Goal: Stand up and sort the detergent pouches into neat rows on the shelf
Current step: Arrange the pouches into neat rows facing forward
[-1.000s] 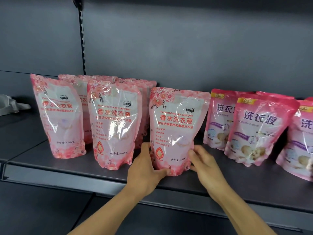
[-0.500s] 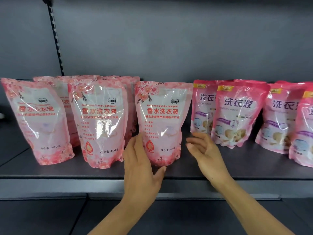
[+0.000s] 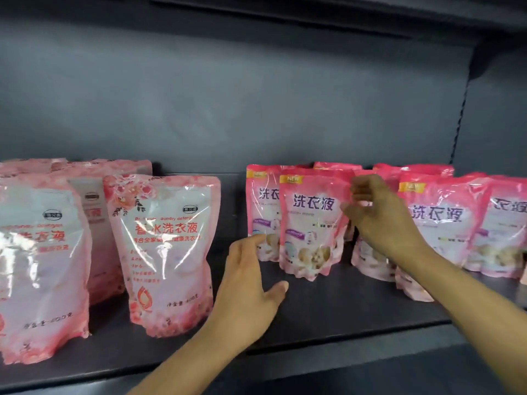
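Note:
On the dark shelf [image 3: 336, 317] stand two groups of detergent pouches. At the left are several large pale pink floral pouches; the nearest one to my hands [image 3: 168, 252] stands upright. At the right are several smaller bright pink pouches with purple lettering. The front small pouch [image 3: 312, 223] stands upright between my hands. My left hand [image 3: 251, 283] hovers over the shelf with relaxed fingers, its fingertips close to the small pouch behind it [image 3: 263, 212]. My right hand [image 3: 376, 218] is raised at the front pouch's right edge with fingers loosely curled, holding nothing I can see.
The shelf's grey back wall [image 3: 256, 109] rises behind the pouches and a side panel [image 3: 496, 124] closes the right end. Another shelf board [image 3: 313, 12] hangs overhead. Bare shelf surface lies between the two pouch groups and along the front edge.
Both hands have let go of the large floral pouch and moved right to the small bright pink pouches. My view has shifted right too.

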`<state>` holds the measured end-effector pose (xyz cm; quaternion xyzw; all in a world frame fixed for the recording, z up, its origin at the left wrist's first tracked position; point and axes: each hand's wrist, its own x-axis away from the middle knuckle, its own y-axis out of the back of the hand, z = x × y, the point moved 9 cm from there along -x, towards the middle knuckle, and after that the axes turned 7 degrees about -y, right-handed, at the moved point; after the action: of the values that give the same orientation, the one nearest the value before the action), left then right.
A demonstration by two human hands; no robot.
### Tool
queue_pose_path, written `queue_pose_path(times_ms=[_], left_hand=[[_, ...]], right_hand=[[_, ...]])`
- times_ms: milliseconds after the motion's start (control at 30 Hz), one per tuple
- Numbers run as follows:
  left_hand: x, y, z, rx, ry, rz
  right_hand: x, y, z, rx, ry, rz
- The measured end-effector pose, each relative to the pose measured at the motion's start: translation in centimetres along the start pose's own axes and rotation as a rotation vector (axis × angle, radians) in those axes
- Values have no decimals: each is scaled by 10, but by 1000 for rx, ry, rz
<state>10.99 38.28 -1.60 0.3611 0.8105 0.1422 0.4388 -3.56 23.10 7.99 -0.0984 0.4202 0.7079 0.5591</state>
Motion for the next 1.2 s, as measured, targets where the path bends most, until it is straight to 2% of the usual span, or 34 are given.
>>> queue_pose_path(times_ms=[100,200,333,433,633,800,1000,1100,1200], left_hand=[[-32,-23,9,56,79,7],[-59,-45,21,104,155,-4],[-78,-79,32,166,277,11],[-80,-96,34,132,302,-11],[-85,-119,22,-6,327,-22],[-91,-139,-2,-107,241,25],[-93,-141,0,-10,184,87],[-93,-114,12,40,195,-39],[-98,-66,29,-74,222,-296]], right_hand=[[-40,3,5,248,123,3],[-73,-9,9,396,207,64],[-98,-25,22,455,341,209],[-104,-24,22,480,403,274],[-112,1,-2,505,372,268],[-115,21,-14,608,303,326],[-114,25,-15,697,269,405],[-114,21,15,583,292,393],[-122,-13,46,524,349,473]])
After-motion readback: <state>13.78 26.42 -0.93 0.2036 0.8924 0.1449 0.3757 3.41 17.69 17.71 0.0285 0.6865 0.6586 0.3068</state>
